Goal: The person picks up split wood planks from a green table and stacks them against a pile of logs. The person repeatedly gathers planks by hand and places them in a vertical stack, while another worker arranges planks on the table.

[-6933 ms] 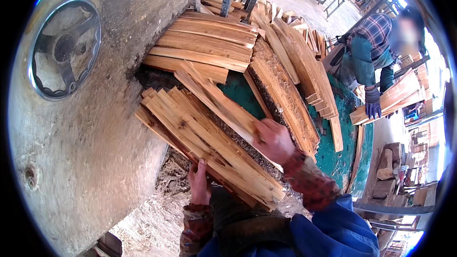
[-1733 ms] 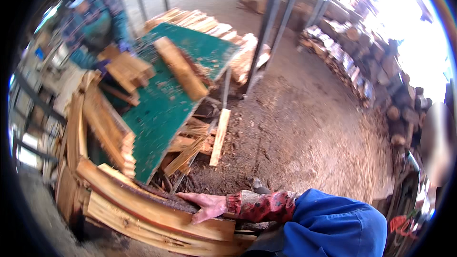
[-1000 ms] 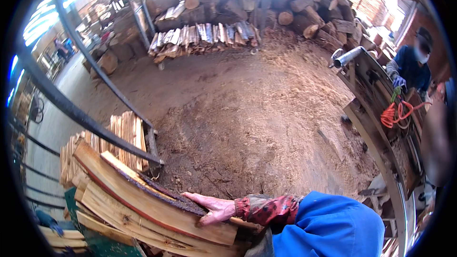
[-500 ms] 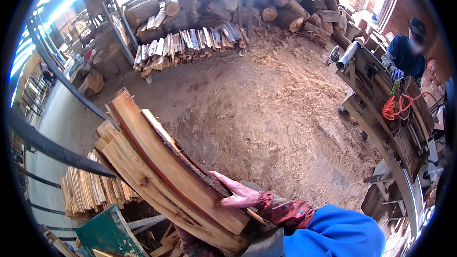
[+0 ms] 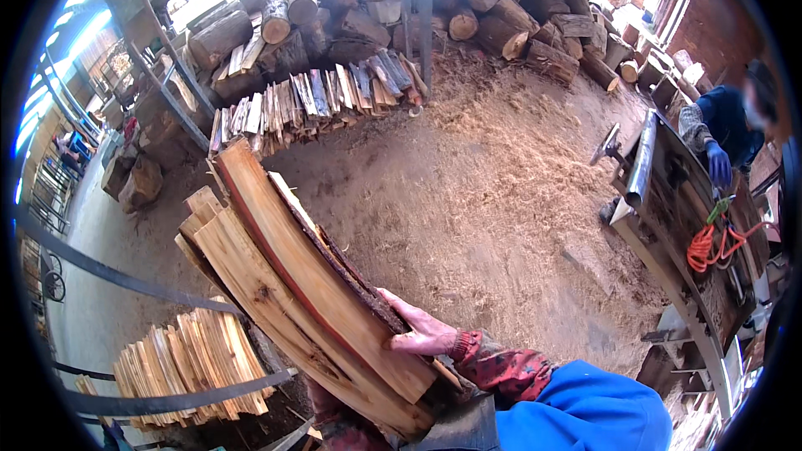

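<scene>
A stack of rough-sawn boards (image 5: pixel 322 284), pale with strips of dark bark, lies slantwise in front of my body. Its far ends point up to the left, and its near ends rest close against my dark apron (image 5: pixel 461 428). My right hand (image 5: pixel 423 327) is closed on the stack's right side, thumb on top and fingers hidden along the bark edge. My left sleeve (image 5: pixel 338 424) goes in under the boards from below, so the fingers of that hand are out of sight.
Split boards (image 5: pixel 192 359) are stacked at the lower left behind curved metal bars (image 5: pixel 167 401). Another board row (image 5: pixel 313 93) and piled logs (image 5: pixel 501 25) stand at the back. Right, a co-worker's gloved hand (image 5: pixel 718 165) is over a machine bench with an orange coiled hose (image 5: pixel 708 249).
My view has swung left, and the boards sit slightly further right in it. More of the lower-left stack shows; the green panel is gone from sight. The co-worker leans further over the bench.
</scene>
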The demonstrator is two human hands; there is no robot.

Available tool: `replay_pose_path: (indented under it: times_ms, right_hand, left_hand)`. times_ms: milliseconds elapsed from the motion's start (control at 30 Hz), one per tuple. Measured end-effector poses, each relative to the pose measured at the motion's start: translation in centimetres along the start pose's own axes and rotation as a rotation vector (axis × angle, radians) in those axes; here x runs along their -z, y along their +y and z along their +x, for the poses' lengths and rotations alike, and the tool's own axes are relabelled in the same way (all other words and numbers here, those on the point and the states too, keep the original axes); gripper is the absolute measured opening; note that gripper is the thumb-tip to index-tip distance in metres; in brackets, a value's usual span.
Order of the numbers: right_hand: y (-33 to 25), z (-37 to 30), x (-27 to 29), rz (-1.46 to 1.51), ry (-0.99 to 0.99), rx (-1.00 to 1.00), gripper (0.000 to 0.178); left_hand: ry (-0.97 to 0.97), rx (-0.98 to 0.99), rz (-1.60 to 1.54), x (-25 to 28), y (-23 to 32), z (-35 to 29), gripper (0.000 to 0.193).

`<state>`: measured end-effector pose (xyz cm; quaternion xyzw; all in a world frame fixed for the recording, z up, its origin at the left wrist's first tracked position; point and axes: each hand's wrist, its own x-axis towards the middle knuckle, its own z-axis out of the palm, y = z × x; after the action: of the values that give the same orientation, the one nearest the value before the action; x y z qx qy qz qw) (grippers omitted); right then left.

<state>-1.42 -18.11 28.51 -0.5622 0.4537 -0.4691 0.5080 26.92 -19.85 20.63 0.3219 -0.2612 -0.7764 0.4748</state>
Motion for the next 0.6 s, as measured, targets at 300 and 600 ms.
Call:
replay_pose_path:
  times_ms: [300,600]
  right_hand:
    - [0.1,12.6,6.9,0.112,0.029,-0.02,0.093]
    - [2.2,27.4,13.3,0.067,0.231,-0.061,0.093]
  left_hand:
    - [-0.08,0.044,0.018,-3.5,3.9,15.4,0.075]
    - [-0.119,0.13,-0.019,-4.2,6.4,36.9,0.075]
